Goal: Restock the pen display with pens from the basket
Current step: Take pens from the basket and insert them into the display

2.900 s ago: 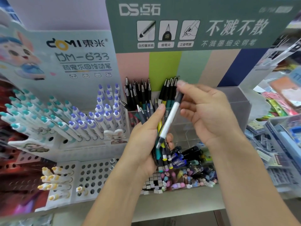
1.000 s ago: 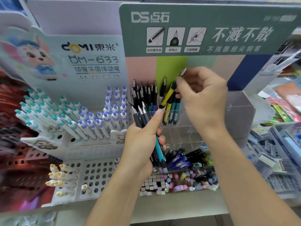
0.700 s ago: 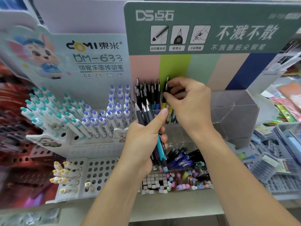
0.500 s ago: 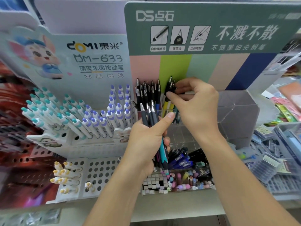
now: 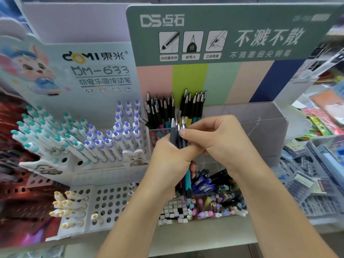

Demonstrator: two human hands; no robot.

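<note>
The right hand has dropped from the clear display box at centre frame, one pen apparently slotted, to the pen bundle gripped by the left hand, its fingers pinching the next pen.

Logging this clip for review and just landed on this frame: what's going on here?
A person is restocking a shop pen display. The left hand grips a bunch of pens upright in front of the clear compartment box. The right hand is at the top of the bunch, fingers pinching one pen as if to pick it out. Some black-gripped pens already stand in the box's left compartments; its right part looks unfilled.
</note>
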